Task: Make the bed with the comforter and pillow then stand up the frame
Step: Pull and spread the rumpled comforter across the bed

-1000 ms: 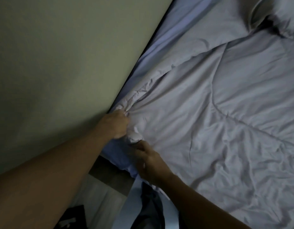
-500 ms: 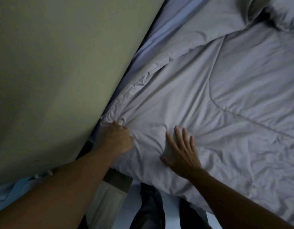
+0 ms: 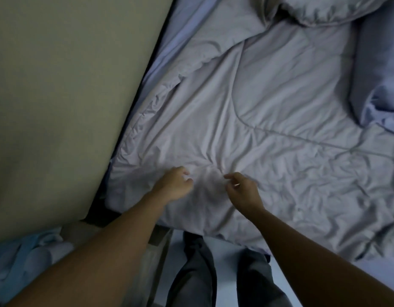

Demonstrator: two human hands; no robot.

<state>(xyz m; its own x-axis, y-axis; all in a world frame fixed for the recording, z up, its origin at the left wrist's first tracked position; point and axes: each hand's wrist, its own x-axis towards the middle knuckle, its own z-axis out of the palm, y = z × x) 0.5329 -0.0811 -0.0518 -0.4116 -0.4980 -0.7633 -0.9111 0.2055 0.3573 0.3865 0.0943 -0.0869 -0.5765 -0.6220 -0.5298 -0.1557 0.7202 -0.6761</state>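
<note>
The comforter (image 3: 269,103) lies spread and wrinkled over the bed, its left edge along the wall (image 3: 58,85) and its near edge by the person's legs (image 3: 196,273). The left grip (image 3: 174,185) rests curled on the fabric near that corner; whether it pinches any cloth cannot be told. Just beside it, the right grip (image 3: 242,191) hangs loosely curled over the comforter, thumb and fingers apart, holding nothing.
</note>
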